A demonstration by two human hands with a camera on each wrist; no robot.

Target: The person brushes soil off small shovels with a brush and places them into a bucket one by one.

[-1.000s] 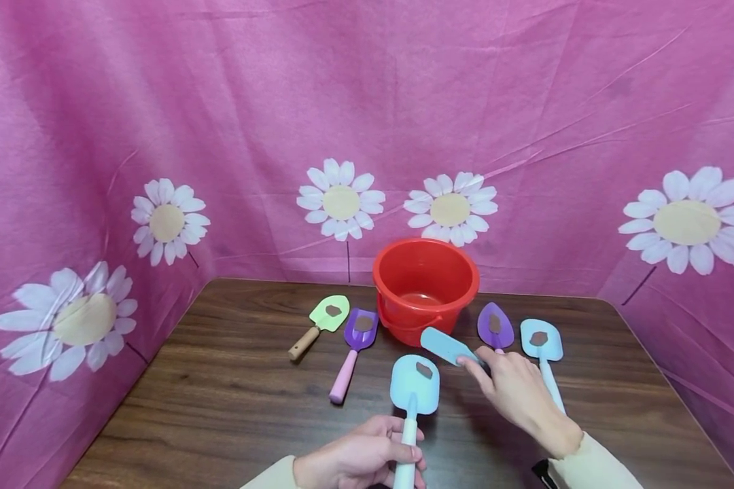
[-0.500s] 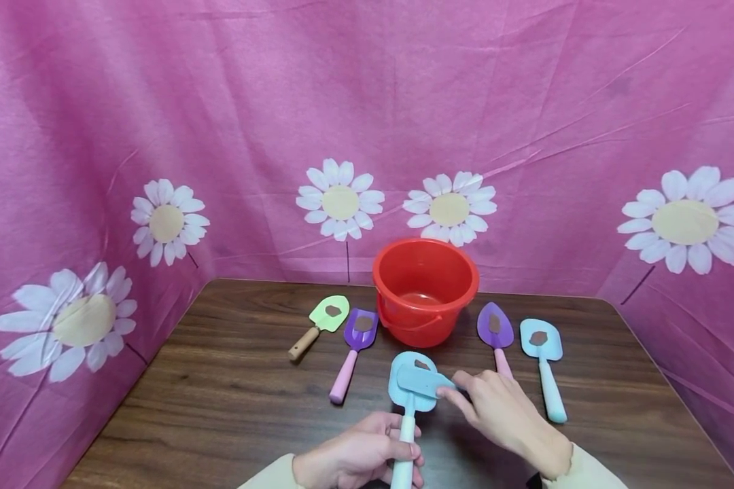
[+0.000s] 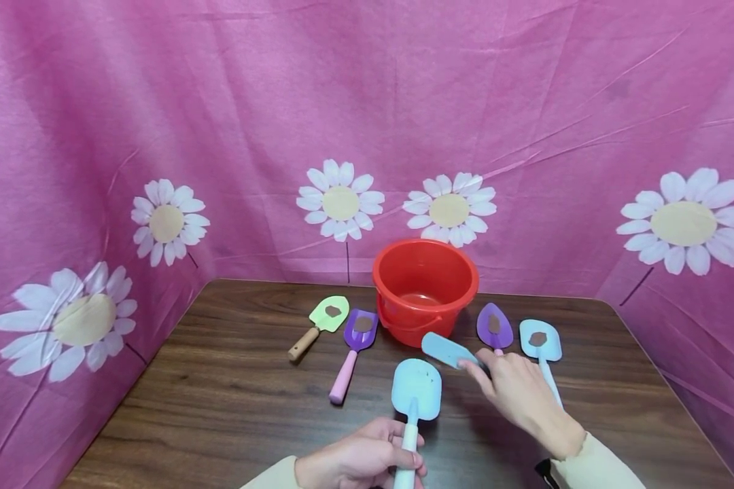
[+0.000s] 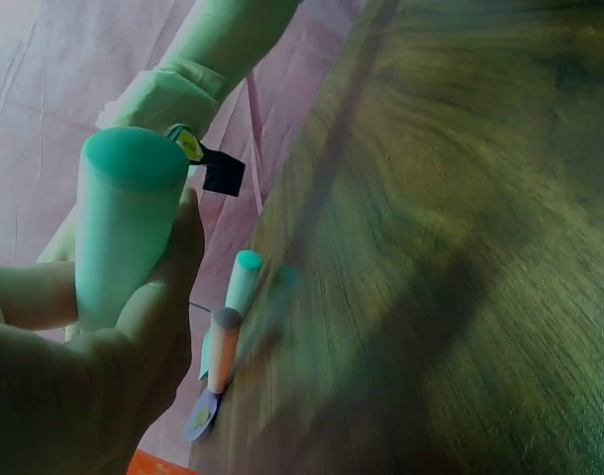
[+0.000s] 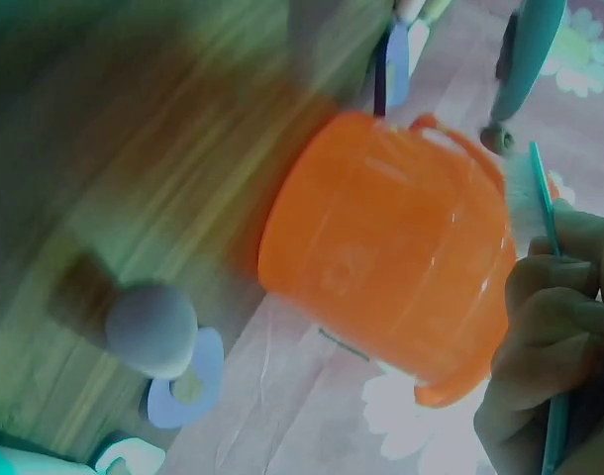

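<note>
My left hand (image 3: 367,455) grips the white handle of a light-blue toy shovel (image 3: 416,389), blade raised above the table. A few small dark specks show on the blade. My right hand (image 3: 522,401) holds a flat light-blue brush (image 3: 445,350) just right of that blade, apart from it; pale bristles show under it in the right wrist view. Behind the brush stands a red bucket (image 3: 412,329). In the left wrist view the shovel handle (image 4: 129,228) sits between thumb and fingers.
Left of the bucket lie a green trowel (image 3: 336,309) and a purple scoop (image 3: 361,329), each with a brown patch. A purple trowel (image 3: 494,326) and another light-blue shovel (image 3: 541,338), similarly marked, lie on the right. A pink flowered cloth (image 3: 257,170) surrounds the wooden table (image 3: 220,407).
The brush passed left over the shovel blade, then back right. The brown patch on the held blade is gone, leaving specks. My left hand has barely moved.
</note>
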